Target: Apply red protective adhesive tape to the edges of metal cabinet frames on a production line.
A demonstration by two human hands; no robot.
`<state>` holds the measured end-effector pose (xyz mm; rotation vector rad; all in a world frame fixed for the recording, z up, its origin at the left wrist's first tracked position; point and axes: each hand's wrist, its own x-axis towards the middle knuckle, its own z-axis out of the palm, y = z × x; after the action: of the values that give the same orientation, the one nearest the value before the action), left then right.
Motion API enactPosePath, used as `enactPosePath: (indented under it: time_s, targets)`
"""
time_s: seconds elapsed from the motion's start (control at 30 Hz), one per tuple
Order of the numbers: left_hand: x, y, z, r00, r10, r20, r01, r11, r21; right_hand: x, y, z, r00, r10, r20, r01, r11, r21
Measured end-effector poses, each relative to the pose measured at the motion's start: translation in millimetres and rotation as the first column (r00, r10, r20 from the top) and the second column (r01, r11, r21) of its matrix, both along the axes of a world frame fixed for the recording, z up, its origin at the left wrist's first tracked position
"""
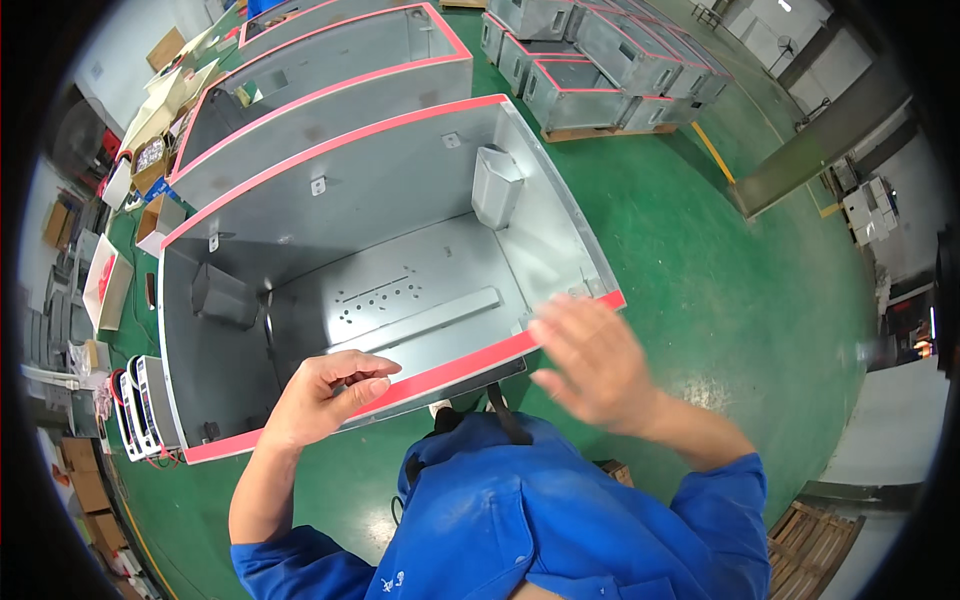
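Seemingly smoothed the pink strip on the near side of the metal box, with left hand half-curled, right hand blurred but loosely spread, both apparently empty, next needing steady pressure.

A hand could pass down through the open top of the long pink-edged grey sheet-metal box. Inside, one faceted grey metal housing juts from its right end, toward the far edge, another housing from its left; a low straight grey metal strip crosses its floor. Close beyond the far edge, a second pink-edged grey metal box narrows the way.
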<state>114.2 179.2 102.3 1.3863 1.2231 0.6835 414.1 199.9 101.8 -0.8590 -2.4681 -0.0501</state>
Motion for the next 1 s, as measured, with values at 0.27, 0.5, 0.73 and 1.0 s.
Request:
enactPosePath:
  time_s: [0.27,0.5,0.73,1.0]
  targets:
    - [-3.1,-1.6,-3.5,0.998,-0.037,0.042,0.034,0.998,0.060,-14.6,-2.0,-23.1,0.978,-0.141,0.153,0.143,0.990,0.000]
    - [-2.9,-1.4,-3.5,0.999,-0.050,-0.021,0.052,0.992,0.110,-24.6,-9.9,-20.5,0.990,-0.135,0.033,0.136,0.990,-0.034]
    - [-0.2,-3.9,-0.9,1.000,0.009,-0.009,-0.008,0.998,0.057,-30.5,-17.2,-38.4,0.985,-0.125,0.118,0.126,0.992,0.000]
    - [1.5,-4.7,-4.2,0.999,0.043,0.033,-0.045,0.995,0.085,58.6,5.0,-48.2,0.932,-0.359,0.051,0.359,0.933,0.004]
